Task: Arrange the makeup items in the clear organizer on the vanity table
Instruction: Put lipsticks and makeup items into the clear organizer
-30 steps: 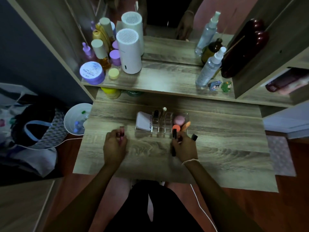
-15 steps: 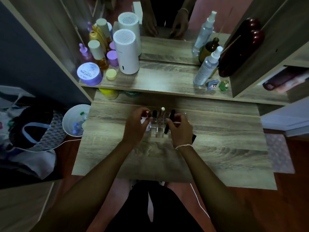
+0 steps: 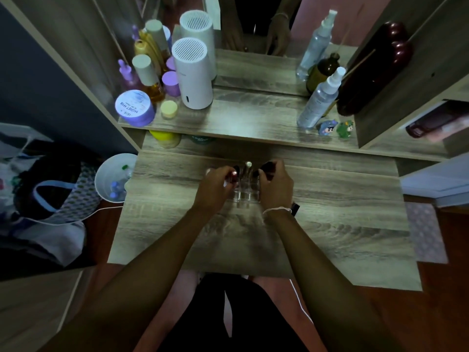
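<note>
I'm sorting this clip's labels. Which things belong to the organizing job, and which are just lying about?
Job: clear organizer; reddish tube in left hand; dark item in right hand.
Lying about: white humidifier; spray bottle; purple jar; two figurines.

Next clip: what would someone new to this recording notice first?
Both hands meet over the clear organizer mid-table: the left hand pinches a small reddish tube, the right hand a dark one. Behind, on the shelf, a tall white cylinder stands among bottles, with a purple jar at left.

Clear organizer point(image 3: 243, 196) mostly behind both hands
</note>
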The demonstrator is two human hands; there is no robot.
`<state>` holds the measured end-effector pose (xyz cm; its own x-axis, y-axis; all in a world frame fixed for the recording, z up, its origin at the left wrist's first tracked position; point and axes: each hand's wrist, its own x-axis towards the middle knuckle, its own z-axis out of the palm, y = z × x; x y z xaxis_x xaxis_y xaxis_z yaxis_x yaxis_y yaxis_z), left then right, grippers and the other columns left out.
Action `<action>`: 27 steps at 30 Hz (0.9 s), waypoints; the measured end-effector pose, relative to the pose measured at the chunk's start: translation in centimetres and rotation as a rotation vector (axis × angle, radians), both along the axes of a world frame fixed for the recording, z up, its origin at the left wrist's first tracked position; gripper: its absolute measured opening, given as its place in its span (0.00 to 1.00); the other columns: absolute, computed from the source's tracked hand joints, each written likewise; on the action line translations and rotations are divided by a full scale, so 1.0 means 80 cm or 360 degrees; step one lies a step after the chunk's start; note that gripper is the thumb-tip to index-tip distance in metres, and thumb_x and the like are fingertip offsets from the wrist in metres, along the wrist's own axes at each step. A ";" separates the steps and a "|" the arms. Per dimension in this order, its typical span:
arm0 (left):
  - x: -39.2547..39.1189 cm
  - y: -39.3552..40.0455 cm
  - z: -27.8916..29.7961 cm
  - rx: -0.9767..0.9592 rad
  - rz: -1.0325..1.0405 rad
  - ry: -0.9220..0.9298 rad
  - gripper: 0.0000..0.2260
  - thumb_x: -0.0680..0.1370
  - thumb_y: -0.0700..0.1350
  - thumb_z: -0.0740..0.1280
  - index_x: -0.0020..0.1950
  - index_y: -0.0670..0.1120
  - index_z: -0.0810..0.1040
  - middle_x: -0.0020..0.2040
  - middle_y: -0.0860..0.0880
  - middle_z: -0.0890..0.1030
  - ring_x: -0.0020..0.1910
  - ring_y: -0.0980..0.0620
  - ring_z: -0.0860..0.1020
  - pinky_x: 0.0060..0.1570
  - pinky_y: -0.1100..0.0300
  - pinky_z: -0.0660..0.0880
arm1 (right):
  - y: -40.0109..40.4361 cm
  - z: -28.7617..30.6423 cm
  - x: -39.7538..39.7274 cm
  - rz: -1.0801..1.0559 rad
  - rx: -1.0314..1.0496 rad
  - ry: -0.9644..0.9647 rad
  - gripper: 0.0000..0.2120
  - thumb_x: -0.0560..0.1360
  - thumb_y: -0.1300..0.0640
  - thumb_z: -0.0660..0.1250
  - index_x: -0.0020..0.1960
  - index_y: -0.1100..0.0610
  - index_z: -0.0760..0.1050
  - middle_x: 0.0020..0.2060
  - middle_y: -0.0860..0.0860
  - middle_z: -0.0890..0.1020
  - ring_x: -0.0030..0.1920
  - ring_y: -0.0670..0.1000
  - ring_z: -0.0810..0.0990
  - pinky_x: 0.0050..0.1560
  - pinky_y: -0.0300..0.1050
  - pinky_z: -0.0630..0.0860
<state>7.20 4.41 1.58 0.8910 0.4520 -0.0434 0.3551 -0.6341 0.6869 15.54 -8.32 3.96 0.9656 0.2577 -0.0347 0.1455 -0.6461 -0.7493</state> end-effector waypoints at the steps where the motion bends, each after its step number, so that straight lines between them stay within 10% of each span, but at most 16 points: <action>1: 0.001 0.000 0.000 0.0015 -0.0007 0.0017 0.13 0.74 0.38 0.70 0.58 0.44 0.78 0.53 0.46 0.82 0.55 0.45 0.76 0.52 0.48 0.76 | 0.000 -0.002 0.001 0.0010 -0.0025 0.0022 0.09 0.75 0.59 0.68 0.53 0.59 0.72 0.48 0.59 0.83 0.49 0.59 0.80 0.49 0.51 0.77; 27: -0.028 -0.003 0.001 0.0030 0.0023 -0.0106 0.18 0.74 0.44 0.72 0.62 0.44 0.75 0.59 0.44 0.77 0.57 0.48 0.75 0.54 0.60 0.72 | -0.005 -0.005 -0.010 0.0018 -0.0041 0.0064 0.13 0.73 0.61 0.68 0.57 0.58 0.71 0.51 0.59 0.81 0.51 0.59 0.79 0.53 0.55 0.77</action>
